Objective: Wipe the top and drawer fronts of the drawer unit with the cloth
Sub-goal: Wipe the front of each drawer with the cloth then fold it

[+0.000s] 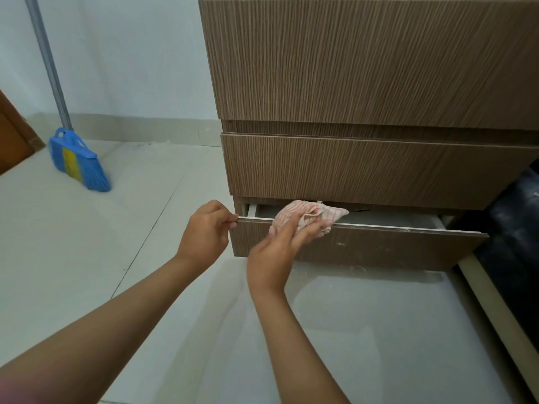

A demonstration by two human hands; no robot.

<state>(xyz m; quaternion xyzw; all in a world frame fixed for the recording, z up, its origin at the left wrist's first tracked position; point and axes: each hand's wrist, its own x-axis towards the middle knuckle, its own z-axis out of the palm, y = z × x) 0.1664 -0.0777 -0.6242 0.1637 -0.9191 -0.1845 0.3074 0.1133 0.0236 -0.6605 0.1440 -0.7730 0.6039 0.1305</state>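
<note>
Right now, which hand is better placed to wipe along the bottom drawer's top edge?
The right hand: it already holds the pink striped cloth on the top edge of the open brown wood-grain bottom drawer. The left hand pinches that edge's left end, likely steadying the drawer.

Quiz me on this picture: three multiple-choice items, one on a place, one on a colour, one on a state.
1. Where does the cloth lie?
A. on the bottom drawer's top edge
B. on the floor
C. on the broom

2. What colour is the broom head?
A. red
B. blue with a yellow band
C. black

3. How is the bottom drawer?
A. shut
B. taken out
C. pulled partly open

Answers:
1 A: the right hand holds the cloth against that edge.
2 B: its bristles are blue with a yellow stripe.
3 C: the left hand grips its corner and its inside shows.
</note>
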